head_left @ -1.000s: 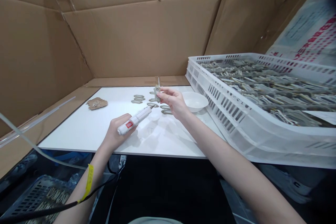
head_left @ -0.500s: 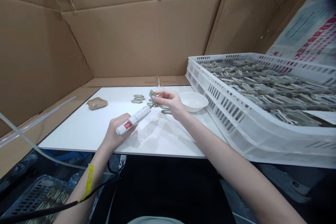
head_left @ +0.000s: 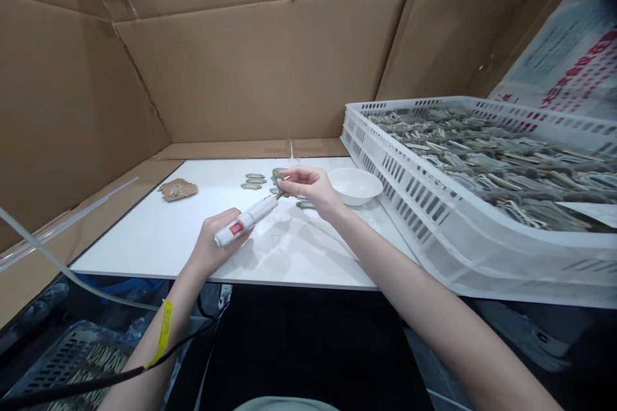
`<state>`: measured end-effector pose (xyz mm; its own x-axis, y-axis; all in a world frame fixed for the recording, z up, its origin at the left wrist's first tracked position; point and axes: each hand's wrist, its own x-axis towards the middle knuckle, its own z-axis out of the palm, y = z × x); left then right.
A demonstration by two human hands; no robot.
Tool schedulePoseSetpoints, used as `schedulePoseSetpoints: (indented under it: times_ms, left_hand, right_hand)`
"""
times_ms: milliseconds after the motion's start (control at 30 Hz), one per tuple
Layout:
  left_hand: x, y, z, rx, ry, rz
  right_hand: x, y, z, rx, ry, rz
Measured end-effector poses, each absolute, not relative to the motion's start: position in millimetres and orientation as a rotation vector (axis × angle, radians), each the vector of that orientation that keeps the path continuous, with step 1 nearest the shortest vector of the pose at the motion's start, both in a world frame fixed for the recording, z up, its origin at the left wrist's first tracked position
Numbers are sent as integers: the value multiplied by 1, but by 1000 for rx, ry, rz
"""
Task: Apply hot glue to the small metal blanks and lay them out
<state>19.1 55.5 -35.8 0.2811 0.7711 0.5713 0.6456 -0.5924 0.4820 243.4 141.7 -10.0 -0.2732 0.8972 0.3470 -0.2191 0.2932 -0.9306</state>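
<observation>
My left hand (head_left: 212, 243) is wrapped round a white pen-like tool (head_left: 247, 221) with a red label and a thin dark tip. The tip points up and to the right, and it meets or nearly meets a small grey-green piece (head_left: 277, 176). Thumb and fingers of my right hand (head_left: 313, 187) pinch that piece just above the table, partly covering it. Several similar flat, oblong pieces (head_left: 254, 180) lie on the white board (head_left: 164, 237) to the left of it. More pieces (head_left: 305, 204) lie under my right hand, partly hidden.
A white bowl (head_left: 355, 187) stands beyond my right wrist. At the right, a large white crate (head_left: 409, 186) holds many such pieces. A torn brown scrap (head_left: 178, 189) lies at the left. Cardboard walls (head_left: 241, 77) enclose the board. A black cable (head_left: 173, 352) crosses my left forearm.
The piece in my right fingers has turned slightly, and my right hand has shifted a little left. The tool has moved very slightly right.
</observation>
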Motion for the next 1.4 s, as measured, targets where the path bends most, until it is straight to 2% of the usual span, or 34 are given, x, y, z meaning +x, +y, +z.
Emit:
schedulePoseSetpoints:
  times_ms: [1400]
  left_hand:
    - [25,52,-29,2214,1373,1217]
  right_hand:
    - [244,142,-9,-654,-1459,1235]
